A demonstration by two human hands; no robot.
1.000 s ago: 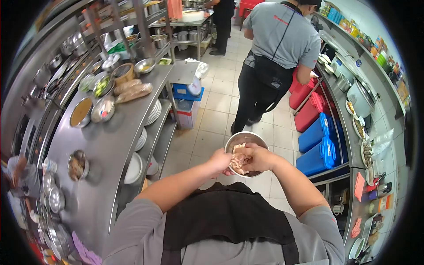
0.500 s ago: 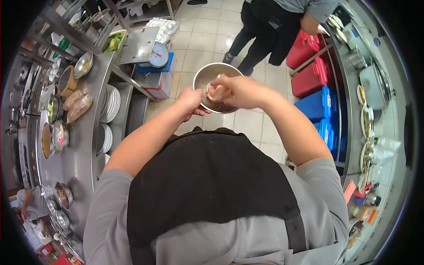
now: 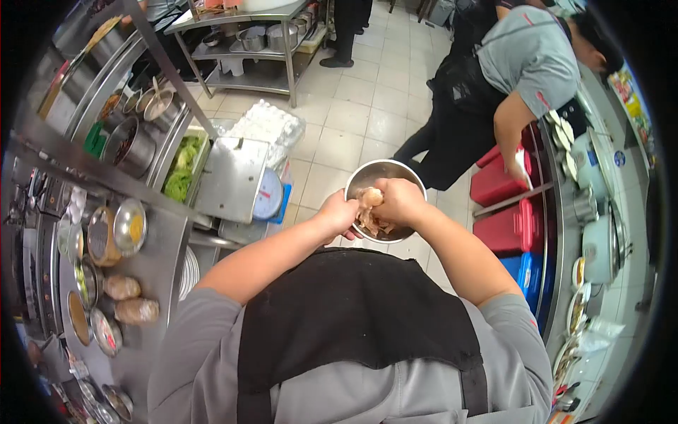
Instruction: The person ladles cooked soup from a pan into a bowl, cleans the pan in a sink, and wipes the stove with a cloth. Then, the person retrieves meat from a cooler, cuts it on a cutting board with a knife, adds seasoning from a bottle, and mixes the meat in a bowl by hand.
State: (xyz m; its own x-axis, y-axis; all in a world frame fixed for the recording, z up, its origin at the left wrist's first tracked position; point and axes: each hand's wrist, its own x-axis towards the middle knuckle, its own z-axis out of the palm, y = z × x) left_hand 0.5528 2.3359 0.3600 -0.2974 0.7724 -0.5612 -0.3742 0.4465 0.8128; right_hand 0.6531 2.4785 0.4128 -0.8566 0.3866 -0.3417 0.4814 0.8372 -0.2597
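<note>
A round steel bowl (image 3: pixel 385 171) is held out in front of my apron, above the tiled floor. My left hand (image 3: pixel 340 216) grips its left side, thumb over the rim and fingers underneath. Inside the bowl, my right hand (image 3: pixel 401 201) is closed around some of the pale, brownish food pieces (image 3: pixel 376 222), which look like raw meat. Some of that food pokes out between my two hands, and the rest lies lower in the bowl. My right fingertips are partly hidden by the food.
On the left, a steel counter (image 3: pixel 159 283) carries bowls and wrapped food bundles (image 3: pixel 136 311). A dial scale (image 3: pixel 268 194) and a lettuce tray (image 3: pixel 185 166) stand ahead of it. To the right, a co-worker (image 3: pixel 522 63) bends beside red bins (image 3: pixel 503 230).
My view has moved forward along the aisle, and the bowl sits lower and further right in it. More food shows in the bowl. The co-worker now bends with an arm down at a red bin.
</note>
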